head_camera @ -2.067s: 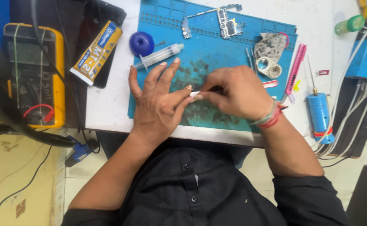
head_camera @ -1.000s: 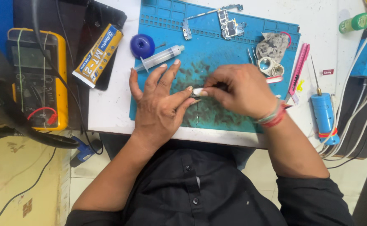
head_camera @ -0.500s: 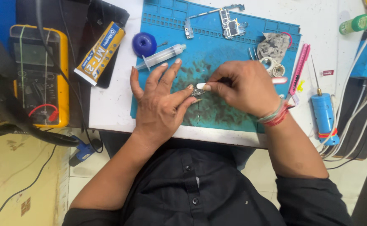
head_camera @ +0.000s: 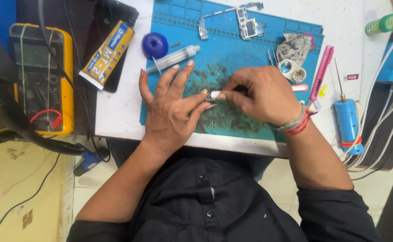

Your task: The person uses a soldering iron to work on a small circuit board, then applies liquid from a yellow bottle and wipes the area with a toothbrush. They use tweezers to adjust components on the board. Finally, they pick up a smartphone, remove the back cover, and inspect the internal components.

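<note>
My left hand [head_camera: 171, 105] lies spread on the stained blue work mat [head_camera: 250, 45], its thumb and forefinger pinching a small dark part [head_camera: 214, 95] against the mat. My right hand [head_camera: 259, 94] is closed on a small white tool tip [head_camera: 221, 96] that presses on that part. Red threads circle my right wrist. What the part is cannot be made out; the fingers hide most of it.
On the mat lie a clear syringe [head_camera: 173, 58], a blue round cap [head_camera: 154, 45], circuit boards [head_camera: 249, 27], tweezers, a tape roll [head_camera: 289, 69] and a grey rag. A yellow multimeter [head_camera: 39, 76] and glue tube [head_camera: 107, 54] sit left; a pink knife [head_camera: 320, 78] and blue electric screwdriver [head_camera: 348, 121] right.
Both hands stay on the small part; my right hand has shifted slightly, rubbing the white tip over it. Nothing else has moved.
</note>
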